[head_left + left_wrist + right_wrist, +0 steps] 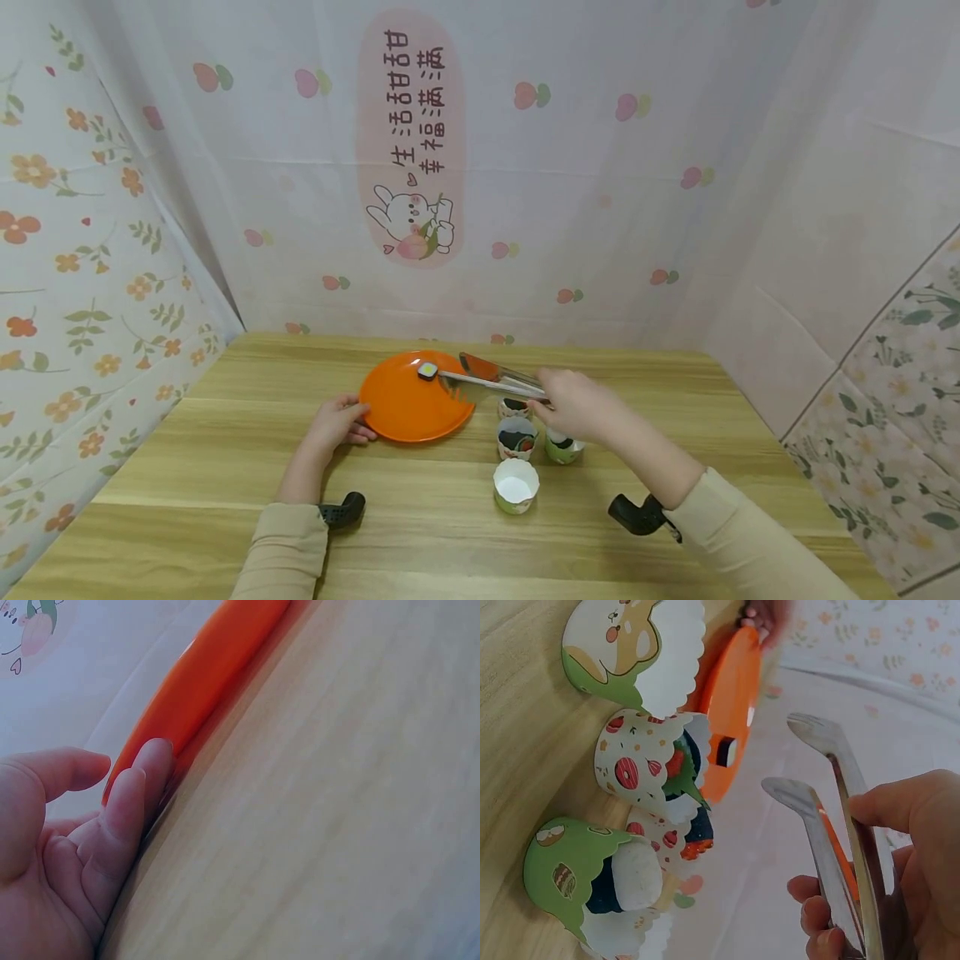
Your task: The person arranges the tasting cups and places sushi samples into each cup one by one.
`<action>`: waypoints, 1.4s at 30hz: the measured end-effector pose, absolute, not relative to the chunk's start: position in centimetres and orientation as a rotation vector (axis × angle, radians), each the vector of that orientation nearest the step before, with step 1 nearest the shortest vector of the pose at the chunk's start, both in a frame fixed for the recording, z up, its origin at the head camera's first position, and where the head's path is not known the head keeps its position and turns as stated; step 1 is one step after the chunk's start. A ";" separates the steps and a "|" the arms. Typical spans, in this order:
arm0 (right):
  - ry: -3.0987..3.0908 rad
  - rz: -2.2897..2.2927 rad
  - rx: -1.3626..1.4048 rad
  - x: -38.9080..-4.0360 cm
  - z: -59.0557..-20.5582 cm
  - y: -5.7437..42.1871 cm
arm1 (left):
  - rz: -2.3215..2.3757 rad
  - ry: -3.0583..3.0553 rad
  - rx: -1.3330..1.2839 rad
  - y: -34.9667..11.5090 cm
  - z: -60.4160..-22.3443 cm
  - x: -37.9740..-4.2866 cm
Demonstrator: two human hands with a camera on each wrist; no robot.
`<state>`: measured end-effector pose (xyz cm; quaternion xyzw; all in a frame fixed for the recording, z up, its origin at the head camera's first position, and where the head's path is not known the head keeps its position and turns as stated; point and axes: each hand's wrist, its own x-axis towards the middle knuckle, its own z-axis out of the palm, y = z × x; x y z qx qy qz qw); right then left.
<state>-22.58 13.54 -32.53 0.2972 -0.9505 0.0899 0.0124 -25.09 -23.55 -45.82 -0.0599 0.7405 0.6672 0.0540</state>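
Note:
My left hand [339, 423] holds the left rim of an orange plate [397, 412], with the thumb above the edge and fingers against its side in the left wrist view. On the plate's far part sits a small sushi roll [427, 372] with a dark wrap, white rice and a yellow centre. My right hand [581, 406] grips metal tongs [832, 825]. Their arms are spread, with nothing between the tips in the right wrist view. In the head view one tip appears close to the roll; touching or not, I cannot tell.
Right of the plate stand several paper cups. The nearest, a white-lined cup [516, 487], shows only its bare inside. A patterned cup [517, 440], a green cup [562, 874] and a farther cup [514, 408] hold sushi pieces. Patterned curtains [600, 208] surround the wooden table [420, 533].

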 end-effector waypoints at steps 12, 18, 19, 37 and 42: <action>-2.971 0.352 1.022 -23.5 -33.2 12.4 | 2.027 2.240 -0.177 -23.4 -45.6 -25.0; -2.951 0.341 1.103 -24.0 -33.3 11.7 | 2.021 2.242 -0.183 -23.5 -45.5 -25.0; -2.949 0.336 1.113 -24.1 -33.3 11.5 | 2.019 2.245 -0.184 -23.5 -45.6 -25.0; -2.874 0.019 0.974 -25.0 -34.4 9.5 | 2.023 2.261 -0.188 -23.4 -45.8 -25.1; -2.949 0.019 0.918 -25.5 -34.4 8.7 | 2.023 2.255 -0.198 -23.5 -45.8 -25.2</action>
